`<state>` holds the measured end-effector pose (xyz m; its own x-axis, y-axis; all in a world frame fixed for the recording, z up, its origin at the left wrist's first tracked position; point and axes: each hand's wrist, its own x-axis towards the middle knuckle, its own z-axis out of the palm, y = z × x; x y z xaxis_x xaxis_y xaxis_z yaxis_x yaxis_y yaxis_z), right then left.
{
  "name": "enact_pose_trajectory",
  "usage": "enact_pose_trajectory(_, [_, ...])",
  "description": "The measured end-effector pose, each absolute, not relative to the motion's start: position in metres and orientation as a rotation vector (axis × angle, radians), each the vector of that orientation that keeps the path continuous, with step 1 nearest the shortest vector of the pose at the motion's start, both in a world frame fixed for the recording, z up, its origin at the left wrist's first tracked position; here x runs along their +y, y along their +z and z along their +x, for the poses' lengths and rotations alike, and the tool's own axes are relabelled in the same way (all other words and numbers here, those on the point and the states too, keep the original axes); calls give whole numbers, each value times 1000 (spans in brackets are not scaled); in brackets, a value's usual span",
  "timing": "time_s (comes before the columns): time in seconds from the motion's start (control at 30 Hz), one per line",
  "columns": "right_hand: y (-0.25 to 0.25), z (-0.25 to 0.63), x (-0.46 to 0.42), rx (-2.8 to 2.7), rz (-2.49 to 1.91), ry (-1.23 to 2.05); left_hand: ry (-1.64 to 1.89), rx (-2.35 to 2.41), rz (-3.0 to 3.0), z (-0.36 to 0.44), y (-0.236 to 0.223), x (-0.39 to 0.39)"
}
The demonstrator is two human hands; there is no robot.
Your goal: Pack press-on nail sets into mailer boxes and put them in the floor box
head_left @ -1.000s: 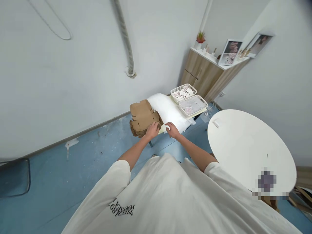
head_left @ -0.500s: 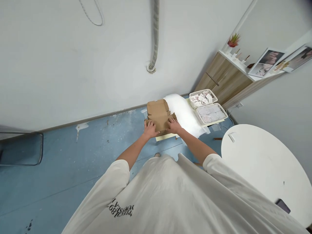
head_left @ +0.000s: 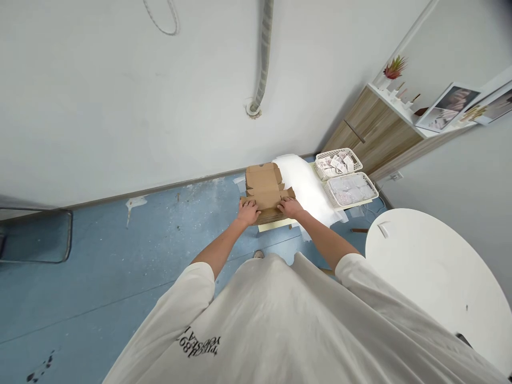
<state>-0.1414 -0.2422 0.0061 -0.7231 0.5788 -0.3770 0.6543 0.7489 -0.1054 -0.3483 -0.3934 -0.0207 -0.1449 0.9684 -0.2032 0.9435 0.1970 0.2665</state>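
A brown cardboard box blank point(head_left: 264, 184) lies partly folded on top of a stack of flat cardboard at the left end of a low table. My left hand point(head_left: 248, 212) grips its near left corner, fingers over the side flap. At the near right corner, my right hand point(head_left: 289, 207) holds the other side flap, which stands partly up. The far lid panel lies flat, pointing toward the wall. My thumbs are at the near edge; what lies under the fingers is hidden.
White sheet material point(head_left: 300, 181) covers the table right of the cardboard. Beyond it are a white basket of small packets point(head_left: 338, 162) and a second basket point(head_left: 352, 189) of pale wrapped items. A round white table point(head_left: 436, 266) stands at right, a wooden cabinet point(head_left: 384, 128) behind, a dark-framed chair point(head_left: 36, 234) at left.
The view has shifted slightly, so the scene sits a little further right. Both hands stay on the cardboard's near corners, and the side flaps look slightly more folded in.
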Motion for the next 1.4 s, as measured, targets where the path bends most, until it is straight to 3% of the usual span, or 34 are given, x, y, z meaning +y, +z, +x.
enact_pose_trajectory(0.3, [11,-137,-251,2689,904,-145,278,2117,2148,-347,-10,-403])
enact_pose_trajectory(0.9, [62,-132,-253,2942,1119,-37,572,2101,2511,-354,79,-389])
enact_pose_trajectory(1.17, [88,-87,-244,3020,1462,41,610,2060,2536,-312,94,-363])
enact_pose_trajectory(1.4, [107,4,-252,2860,1782,159,662,1813,2613,-230,113,-323])
